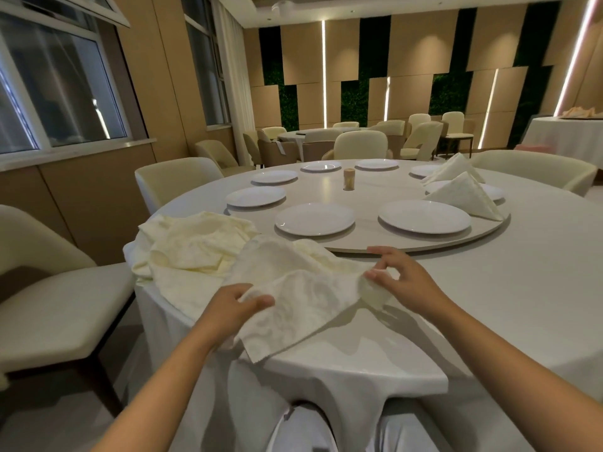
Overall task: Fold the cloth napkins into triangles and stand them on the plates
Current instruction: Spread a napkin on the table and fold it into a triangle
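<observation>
Close to me, my left hand [243, 305] grips one side of a loose napkin [303, 295], with the thumb on top and the fingers curled under the cloth. My right hand [396, 278] pinches the other side of the same napkin between thumb and finger. The napkin hangs just over the near edge of the table [538, 288], still crumpled and not folded. I think I am only starting this one: I am opening it up. Next I need to pull it flat on the table, then bring one corner over to the far corner to make a triangle. Just behind it, to the left, is a pile of napkins [192, 246] waiting for their turn. Past that is a round turning tray [489, 228] with white plates on it. The two nearest plates, one on the left [315, 219] and one on the right [424, 216], have nothing on them. Farther right, two folded napkins [465, 195] already stand on plates. A small jar [349, 179] sits in the middle. Far back are chairs [360, 145] and another table.
</observation>
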`<state>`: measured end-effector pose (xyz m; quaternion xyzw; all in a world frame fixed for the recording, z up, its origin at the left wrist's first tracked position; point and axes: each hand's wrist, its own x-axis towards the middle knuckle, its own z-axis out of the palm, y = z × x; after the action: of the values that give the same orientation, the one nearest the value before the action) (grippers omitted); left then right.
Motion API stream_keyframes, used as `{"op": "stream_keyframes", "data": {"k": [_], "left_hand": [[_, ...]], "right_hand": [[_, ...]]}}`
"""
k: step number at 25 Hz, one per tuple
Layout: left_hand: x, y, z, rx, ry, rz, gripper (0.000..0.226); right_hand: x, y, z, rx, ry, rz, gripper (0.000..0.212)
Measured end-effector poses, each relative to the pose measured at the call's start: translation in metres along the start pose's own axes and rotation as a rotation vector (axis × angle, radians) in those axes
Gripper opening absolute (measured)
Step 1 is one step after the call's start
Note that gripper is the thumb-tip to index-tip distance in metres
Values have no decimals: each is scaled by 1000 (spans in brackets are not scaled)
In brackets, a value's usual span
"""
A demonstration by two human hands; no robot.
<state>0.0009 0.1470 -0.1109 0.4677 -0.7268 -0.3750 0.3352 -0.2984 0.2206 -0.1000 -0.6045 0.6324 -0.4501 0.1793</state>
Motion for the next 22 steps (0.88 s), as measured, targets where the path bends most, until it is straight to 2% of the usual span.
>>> {"op": "stream_keyframes", "data": {"k": [2,6,10,12,15,17,19,21,22], "left_hand": [[0,21,-9,-111,-9,3,16],[3,65,-19,-199,-68,19,27],[-2,108,-28,-220,-149,45,27],[4,130,-38,-238,-131,52,27],[36,155,-57,-371,-53,40,25],[59,167,-57,-333,-51,-35,33],[85,172,-50,-309,-94,-116,35],[116,167,-36,-347,-202,-236,36],[130,166,-25,-357,-203,-294,36]], "right_hand": [[1,-9,-15,103,-23,16,24],[-1,-37,-39,85,-72,10,25],[-8,-70,-65,244,-241,108,26],[-12,-84,-77,323,-261,143,19],[-3,-94,-90,514,-237,175,24],[12,-92,-97,604,-232,229,25],[33,-82,-101,550,-162,281,28],[52,-68,-103,431,-24,337,23],[62,-57,-104,352,47,351,21]]}}
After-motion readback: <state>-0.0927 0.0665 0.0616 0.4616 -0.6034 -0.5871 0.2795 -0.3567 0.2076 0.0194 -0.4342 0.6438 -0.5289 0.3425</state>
